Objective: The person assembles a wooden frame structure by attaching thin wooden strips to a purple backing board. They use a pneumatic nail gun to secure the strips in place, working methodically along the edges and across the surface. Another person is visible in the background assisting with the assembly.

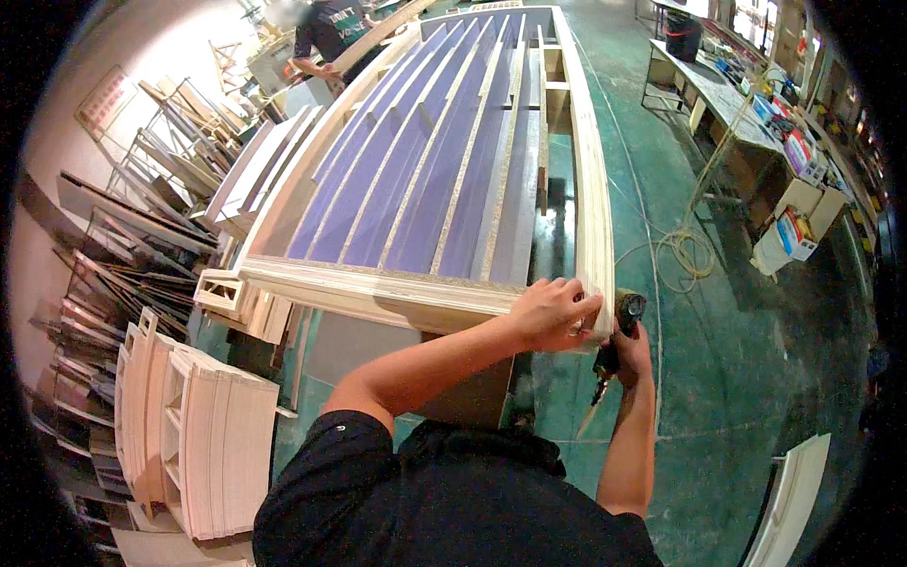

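A large pale wooden frame (592, 203) stretches away from me, with long purple-grey panels (406, 222) and several thin upright strips inside it. My left hand (556, 317) lies over its near right corner, fingers curled and closed on the wood. Just outside that corner, my right hand (637, 354) is wrapped around a dark air nail gun (630, 307). The tool's head is up against or close beside the frame's outer side; I cannot tell whether it touches. A hose fitting (601, 386) hangs below the grip.
Another person (335, 42) stands at the far left, holding a long board (392, 33). Stacked timber (142, 293) and curved wooden pieces (203, 444) line the left. To the right are a workbench (718, 90) with boxes, a coiled hose (688, 260) on the green floor, and a leaning white panel (792, 501).
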`<state>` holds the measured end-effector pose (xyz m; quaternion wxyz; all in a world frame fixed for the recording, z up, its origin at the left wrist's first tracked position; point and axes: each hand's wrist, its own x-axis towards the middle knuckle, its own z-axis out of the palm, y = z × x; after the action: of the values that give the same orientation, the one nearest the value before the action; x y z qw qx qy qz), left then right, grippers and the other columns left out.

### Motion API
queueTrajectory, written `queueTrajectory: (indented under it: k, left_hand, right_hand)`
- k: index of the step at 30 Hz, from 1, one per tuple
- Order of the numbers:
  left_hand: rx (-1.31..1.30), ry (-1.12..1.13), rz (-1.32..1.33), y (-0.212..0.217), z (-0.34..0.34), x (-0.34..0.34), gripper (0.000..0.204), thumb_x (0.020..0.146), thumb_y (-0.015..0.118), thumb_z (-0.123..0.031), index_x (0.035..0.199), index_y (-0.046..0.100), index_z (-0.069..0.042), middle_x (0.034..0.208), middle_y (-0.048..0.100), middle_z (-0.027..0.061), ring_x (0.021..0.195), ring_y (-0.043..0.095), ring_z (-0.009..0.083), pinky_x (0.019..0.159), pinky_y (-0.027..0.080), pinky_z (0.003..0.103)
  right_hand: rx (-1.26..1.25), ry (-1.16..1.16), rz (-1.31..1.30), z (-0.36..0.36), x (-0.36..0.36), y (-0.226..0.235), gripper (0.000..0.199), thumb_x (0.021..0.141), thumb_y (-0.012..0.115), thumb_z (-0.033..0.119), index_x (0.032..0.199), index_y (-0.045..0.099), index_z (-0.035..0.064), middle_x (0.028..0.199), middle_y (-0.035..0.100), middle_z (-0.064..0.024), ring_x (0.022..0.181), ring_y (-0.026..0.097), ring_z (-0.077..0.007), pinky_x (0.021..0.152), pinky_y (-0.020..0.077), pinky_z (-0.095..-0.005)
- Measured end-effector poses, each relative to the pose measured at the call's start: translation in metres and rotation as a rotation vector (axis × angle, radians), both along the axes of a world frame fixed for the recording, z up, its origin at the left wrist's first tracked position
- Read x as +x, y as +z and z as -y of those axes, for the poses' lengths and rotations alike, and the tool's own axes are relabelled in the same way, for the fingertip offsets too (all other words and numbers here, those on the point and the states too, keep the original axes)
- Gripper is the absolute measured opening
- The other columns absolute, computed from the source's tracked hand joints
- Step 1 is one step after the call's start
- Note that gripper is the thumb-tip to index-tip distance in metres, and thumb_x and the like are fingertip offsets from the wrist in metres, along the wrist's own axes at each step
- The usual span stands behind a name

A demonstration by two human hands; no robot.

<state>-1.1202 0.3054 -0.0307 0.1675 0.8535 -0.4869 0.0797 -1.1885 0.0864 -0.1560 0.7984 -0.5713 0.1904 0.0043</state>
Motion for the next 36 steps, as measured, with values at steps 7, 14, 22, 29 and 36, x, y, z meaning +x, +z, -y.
queueTrajectory:
  k: [7, 14, 22, 29, 36]
  left_hand:
    - [0.031, -0.019, 0.012, 0.004, 0.0, 0.0, 0.054, 0.084, 0.073, -0.041, 0.13, 0.056, -0.018, 0.099, 0.061, 0.012, 0.091, 0.064, 0.0341, 0.073, 0.053, 0.046]
    - [0.022, -0.01, -0.005, 0.001, -0.001, 0.0, 0.053, 0.083, 0.074, -0.04, 0.129, 0.056, -0.017, 0.1, 0.061, 0.0132, 0.093, 0.064, 0.0348, 0.074, 0.052, 0.047]
    - [0.026, -0.016, -0.025, 0.002, 0.001, 0.001, 0.054, 0.082, 0.075, -0.039, 0.129, 0.056, -0.018, 0.1, 0.061, 0.0126, 0.093, 0.064, 0.0347, 0.075, 0.052, 0.046]
    - [-0.078, -0.025, -0.032, 0.002, -0.003, 0.002, 0.051, 0.08, 0.078, -0.037, 0.124, 0.059, -0.018, 0.1, 0.06, 0.0118, 0.093, 0.064, 0.0353, 0.075, 0.052, 0.048]
    - [-0.071, -0.023, -0.095, -0.003, -0.005, 0.009, 0.057, 0.079, 0.079, -0.039, 0.126, 0.058, -0.016, 0.104, 0.063, 0.0126, 0.097, 0.065, 0.0351, 0.078, 0.052, 0.048]
  right_hand:
    - [-0.025, -0.028, -0.013, 0.004, 0.003, -0.016, 0.024, 0.094, 0.075, 0.026, 0.105, 0.064, 0.0071, 0.084, 0.066, -0.0016, 0.065, 0.06, -0.0146, 0.056, 0.0474, -0.0318]
    - [-0.062, -0.017, -0.043, -0.006, -0.001, 0.009, 0.019, 0.097, 0.071, 0.024, 0.103, 0.066, 0.007, 0.08, 0.066, -0.0002, 0.062, 0.059, -0.0135, 0.055, 0.0461, -0.0312]
    - [-0.003, -0.012, 0.016, 0.002, 0.002, -0.012, 0.019, 0.096, 0.072, 0.023, 0.106, 0.065, 0.0075, 0.083, 0.066, 0.001, 0.064, 0.058, -0.0128, 0.055, 0.0455, -0.0304]
    - [0.016, 0.017, 0.027, -0.002, 0.001, -0.004, 0.022, 0.096, 0.072, 0.024, 0.109, 0.064, 0.0079, 0.086, 0.066, 0.0005, 0.066, 0.059, -0.0123, 0.059, 0.0472, -0.0301]
    - [-0.045, -0.028, -0.006, 0.002, 0.004, -0.013, 0.031, 0.095, 0.074, 0.027, 0.115, 0.063, 0.0063, 0.085, 0.066, -0.0021, 0.067, 0.06, -0.0147, 0.061, 0.0491, -0.0325]
